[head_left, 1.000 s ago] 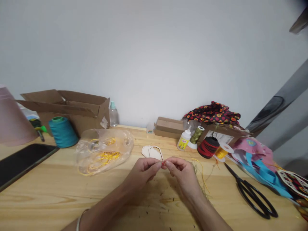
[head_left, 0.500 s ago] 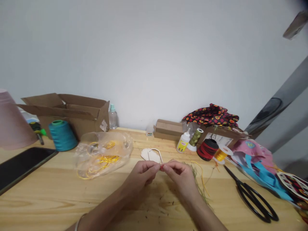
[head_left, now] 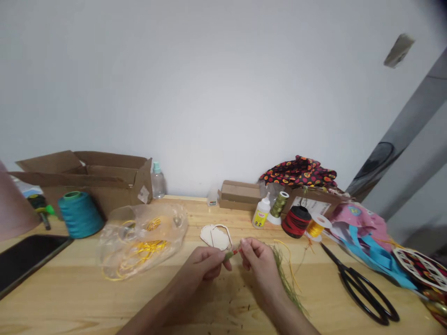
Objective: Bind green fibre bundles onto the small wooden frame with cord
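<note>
My left hand [head_left: 206,265] and my right hand [head_left: 256,260] meet over the wooden table [head_left: 70,298], both pinched on a small green and red thread piece [head_left: 232,254] held between their fingertips. A bundle of green-yellow threads [head_left: 284,274] trails down past my right wrist. Just behind my hands lie pale wooden cut-out shapes [head_left: 216,235].
A clear plastic bag with yellow cord [head_left: 139,239], a teal thread cone [head_left: 78,214], an open cardboard box [head_left: 94,179] and a dark phone [head_left: 24,258] are on the left. Glue bottle [head_left: 261,215], thread spools [head_left: 296,221], black scissors [head_left: 359,284] and patterned fabrics [head_left: 300,171] are on the right.
My hands have drawn slightly apart, showing a green part of the thread piece between them. The view has tilted up and shifted, so the objects on the table sit lower in the picture.
</note>
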### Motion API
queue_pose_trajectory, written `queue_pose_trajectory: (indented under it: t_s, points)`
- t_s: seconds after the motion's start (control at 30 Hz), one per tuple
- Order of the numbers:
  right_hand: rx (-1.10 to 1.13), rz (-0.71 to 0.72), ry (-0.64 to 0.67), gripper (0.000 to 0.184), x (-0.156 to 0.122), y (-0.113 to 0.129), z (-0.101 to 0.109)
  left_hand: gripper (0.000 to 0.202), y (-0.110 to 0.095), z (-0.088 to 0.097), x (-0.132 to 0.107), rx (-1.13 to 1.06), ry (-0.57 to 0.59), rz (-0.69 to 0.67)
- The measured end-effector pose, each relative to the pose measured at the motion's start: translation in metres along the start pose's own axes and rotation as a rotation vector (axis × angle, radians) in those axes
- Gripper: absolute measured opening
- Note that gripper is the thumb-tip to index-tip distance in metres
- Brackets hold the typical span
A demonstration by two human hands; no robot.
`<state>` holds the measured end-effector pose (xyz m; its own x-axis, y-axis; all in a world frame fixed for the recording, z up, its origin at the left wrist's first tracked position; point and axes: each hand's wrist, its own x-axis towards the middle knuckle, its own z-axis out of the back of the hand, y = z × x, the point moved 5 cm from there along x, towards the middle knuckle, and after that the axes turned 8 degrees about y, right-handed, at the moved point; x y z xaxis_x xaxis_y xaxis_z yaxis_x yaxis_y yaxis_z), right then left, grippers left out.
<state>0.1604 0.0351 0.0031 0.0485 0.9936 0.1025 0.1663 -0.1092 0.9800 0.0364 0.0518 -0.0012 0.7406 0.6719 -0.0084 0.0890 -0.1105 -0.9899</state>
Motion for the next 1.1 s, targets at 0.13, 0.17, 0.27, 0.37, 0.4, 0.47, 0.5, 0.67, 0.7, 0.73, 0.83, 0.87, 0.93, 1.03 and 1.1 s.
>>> queue_pose_trajectory:
  t_s: [0.13, 0.17, 0.27, 0.37, 0.4, 0.47, 0.5, 0.67, 0.7, 0.73, 0.83, 0.87, 0.93, 1.03, 1.1]
  points:
    - [0.013, -0.014, 0.001, 0.035, 0.001, -0.003, -0.002, 0.035, 0.0, 0.0, -0.001, 0.161, 0.003, 0.029]
    - [-0.021, 0.005, 0.004, 0.034, 0.001, -0.001, -0.003, 0.031, -0.003, 0.002, -0.002, 0.231, -0.056, -0.007]
    - [-0.152, 0.056, 0.019, 0.029, -0.001, 0.003, -0.006, 0.042, -0.015, 0.006, -0.007, 0.398, -0.24, -0.124]
    - [-0.261, 0.064, 0.024, 0.027, -0.001, 0.001, -0.01, 0.04, -0.021, 0.0, -0.006, 0.512, -0.189, -0.139]
    - [-0.289, 0.06, 0.03, 0.027, 0.0, 0.001, -0.011, 0.031, -0.022, -0.003, -0.005, 0.519, -0.156, -0.129]
    - [-0.354, 0.06, 0.043, 0.025, 0.002, 0.003, -0.01, 0.016, -0.019, -0.006, -0.002, 0.464, -0.12, -0.087]
    - [-0.392, 0.068, 0.037, 0.024, 0.004, 0.006, -0.007, 0.016, -0.016, -0.006, -0.001, 0.401, -0.128, -0.055]
    - [-0.343, 0.084, -0.187, 0.031, 0.009, 0.028, 0.032, 0.029, 0.002, -0.004, 0.002, 0.072, -0.131, 0.055]
    - [-0.304, 0.069, -0.205, 0.033, 0.01, 0.029, 0.037, 0.031, 0.003, -0.003, 0.002, 0.035, -0.123, 0.056]
    - [-0.286, 0.053, -0.196, 0.035, 0.01, 0.028, 0.039, 0.033, 0.004, -0.002, 0.002, 0.003, -0.111, 0.058]
    - [-0.331, 0.012, -0.039, 0.032, 0.008, 0.016, 0.025, 0.031, 0.004, 0.003, 0.003, -0.047, -0.113, 0.041]
    - [-0.346, 0.0, 0.032, 0.026, 0.007, 0.011, 0.016, 0.03, 0.003, 0.004, 0.003, -0.058, -0.117, 0.031]
    - [-0.345, 0.022, 0.088, 0.013, 0.003, 0.004, -0.001, 0.028, 0.002, 0.005, 0.003, -0.091, -0.123, 0.012]
    - [-0.284, 0.099, 0.066, 0.021, -0.002, 0.004, -0.015, 0.028, 0.001, 0.0, 0.002, -0.101, -0.107, -0.006]
    - [-0.211, 0.089, 0.012, 0.013, -0.004, 0.007, -0.016, 0.03, 0.001, -0.007, 0.002, -0.054, -0.047, -0.014]
